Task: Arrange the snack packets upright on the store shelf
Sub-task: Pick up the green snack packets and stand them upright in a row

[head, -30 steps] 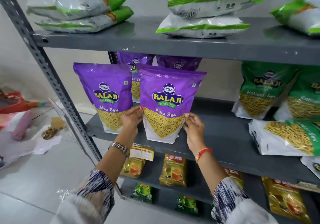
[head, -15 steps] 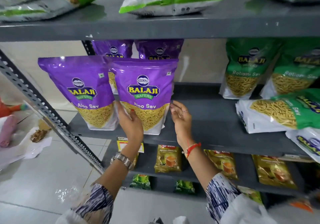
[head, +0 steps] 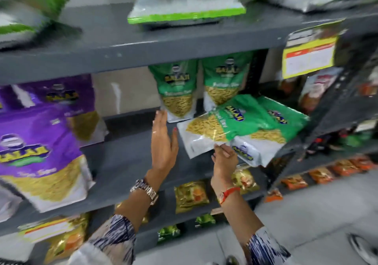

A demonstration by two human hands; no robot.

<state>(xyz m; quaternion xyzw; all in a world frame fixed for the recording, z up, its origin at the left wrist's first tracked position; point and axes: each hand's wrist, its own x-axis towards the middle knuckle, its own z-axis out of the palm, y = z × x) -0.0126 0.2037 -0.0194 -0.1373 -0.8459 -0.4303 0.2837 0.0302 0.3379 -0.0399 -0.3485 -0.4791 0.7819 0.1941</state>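
A green and white snack packet [head: 223, 124] lies tilted on its side on the middle grey shelf [head: 126, 158]. My right hand [head: 225, 158] pinches its lower white edge. A second green packet [head: 272, 129] lies flat under and behind it. My left hand [head: 163, 142] is open with flat fingers just left of the lying packet, not touching it. Two green packets [head: 178, 92] stand upright at the back. Purple packets [head: 41, 148] stand upright at the left. The picture is blurred.
The top shelf [head: 143, 45] carries flat green and white bags. A yellow price tag [head: 308, 56] hangs on the right upright. Lower shelves hold small yellow, green and orange sachets [head: 191, 196]. Bare shelf lies between the purple and green packets.
Both hands let go of the upright purple packet and moved right. The view swung right too. My right hand has taken hold of the lying green packet's edge.
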